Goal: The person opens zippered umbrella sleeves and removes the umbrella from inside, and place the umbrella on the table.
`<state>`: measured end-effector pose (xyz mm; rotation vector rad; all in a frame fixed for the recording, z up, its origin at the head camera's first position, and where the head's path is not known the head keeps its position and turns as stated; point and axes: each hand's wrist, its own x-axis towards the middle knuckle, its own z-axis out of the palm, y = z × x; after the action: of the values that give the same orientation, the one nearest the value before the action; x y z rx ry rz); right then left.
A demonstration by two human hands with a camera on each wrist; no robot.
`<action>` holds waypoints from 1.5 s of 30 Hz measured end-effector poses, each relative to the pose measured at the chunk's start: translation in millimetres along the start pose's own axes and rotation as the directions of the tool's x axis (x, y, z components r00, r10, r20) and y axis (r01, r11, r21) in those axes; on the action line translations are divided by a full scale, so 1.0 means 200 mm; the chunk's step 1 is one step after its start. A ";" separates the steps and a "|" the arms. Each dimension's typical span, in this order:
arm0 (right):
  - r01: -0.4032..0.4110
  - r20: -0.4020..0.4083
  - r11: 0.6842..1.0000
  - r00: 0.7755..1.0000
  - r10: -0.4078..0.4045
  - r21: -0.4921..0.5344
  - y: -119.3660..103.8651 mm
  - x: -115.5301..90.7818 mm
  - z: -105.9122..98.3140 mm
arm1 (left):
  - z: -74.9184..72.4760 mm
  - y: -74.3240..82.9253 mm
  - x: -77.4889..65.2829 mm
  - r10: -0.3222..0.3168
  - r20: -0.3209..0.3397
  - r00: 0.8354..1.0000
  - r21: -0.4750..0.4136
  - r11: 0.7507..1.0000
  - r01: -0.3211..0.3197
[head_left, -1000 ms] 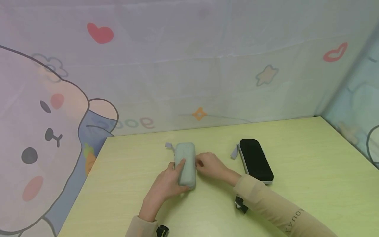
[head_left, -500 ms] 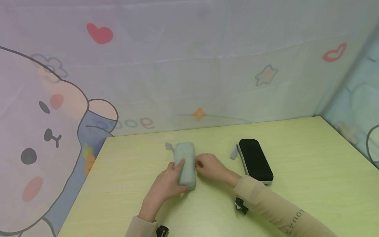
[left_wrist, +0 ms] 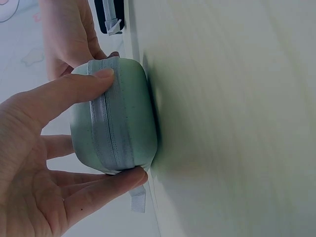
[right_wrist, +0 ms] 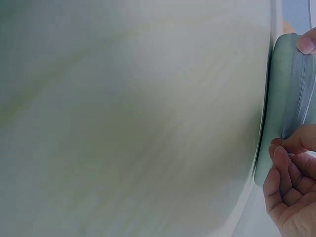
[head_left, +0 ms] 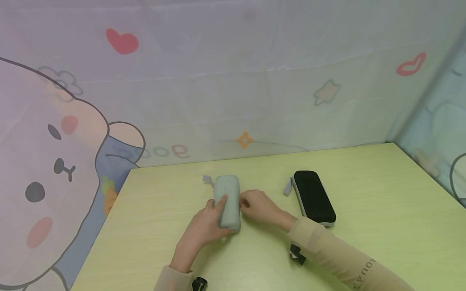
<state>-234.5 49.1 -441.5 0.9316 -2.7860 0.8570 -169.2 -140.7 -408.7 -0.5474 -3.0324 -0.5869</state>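
Observation:
A pale green zippered case (head_left: 232, 205) lies on the table. My left hand (head_left: 204, 226) grips its near left side, index finger along the top and thumb at the near end. In the left wrist view the thumb presses by the grey zipper (left_wrist: 112, 128), with other fingers on the opposite side. My right hand (head_left: 261, 206), its fingers curled, is at the case's right side. In the right wrist view the right thumb and index finger (right_wrist: 279, 144) pinch at the zipper track; the zipper pull is hidden between them. Both zipper edges look joined where visible.
To the right lies a black case (head_left: 314, 196) with a grey strap (head_left: 288, 187), just beyond the right sleeve. A similar grey strap (head_left: 207, 178) sticks out at the green case's far left corner. A printed cloth (head_left: 276, 105) hangs behind the table.
My right hand has slid very slightly toward me along the case's right side. The left hand and both cases have stayed in place.

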 end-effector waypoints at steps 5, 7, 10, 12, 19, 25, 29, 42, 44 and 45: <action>0.009 -0.001 1.000 1.000 -0.009 0.007 0.00 -0.01 0.00 | 0.00 0.00 0.00 0.006 -0.006 1.000 0.000 1.000 -0.006; 0.011 0.000 1.000 1.000 -0.011 0.010 -0.01 -0.01 0.00 | 0.00 0.01 0.00 0.006 -0.006 1.000 -0.001 1.000 -0.006; 0.016 0.001 1.000 1.000 -0.016 0.009 -0.01 -0.02 0.00 | 0.00 0.01 0.00 0.004 -0.006 1.000 -0.002 1.000 -0.004; 0.015 0.003 1.000 1.000 -0.015 0.014 -0.01 -0.02 0.00 | 0.00 0.01 0.00 0.002 -0.004 1.000 -0.003 1.000 -0.002; 0.020 0.008 0.999 1.000 -0.020 0.031 -0.02 -0.03 0.00 | 0.00 0.01 0.00 -0.004 -0.003 1.000 -0.002 1.000 0.004; 0.021 0.008 0.999 1.000 -0.021 0.032 -0.03 -0.04 0.00 | 0.00 0.01 0.00 -0.002 -0.006 1.000 0.008 1.000 0.002; 0.028 0.013 0.999 1.000 -0.029 0.037 -0.03 -0.04 0.00 | 0.00 0.01 0.00 0.002 -0.010 1.000 0.010 1.000 -0.002; 0.051 0.007 0.998 0.999 -0.051 0.034 -0.03 -0.07 -0.01 | 0.01 0.00 0.00 0.005 -0.011 1.000 0.006 1.000 -0.005; 0.059 -0.003 0.997 0.998 -0.059 0.040 -0.03 -0.07 -0.01 | 0.01 0.00 0.00 0.005 -0.012 1.000 0.007 1.000 -0.005; 0.076 -0.015 0.996 0.997 -0.075 0.038 -0.03 -0.08 -0.01 | 0.00 0.00 0.00 0.005 -0.013 1.000 0.007 1.000 -0.005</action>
<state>-219.2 54.0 -441.6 1.0262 -2.7129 0.9051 -168.1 -139.8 -409.3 -0.5491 -3.0191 -0.5770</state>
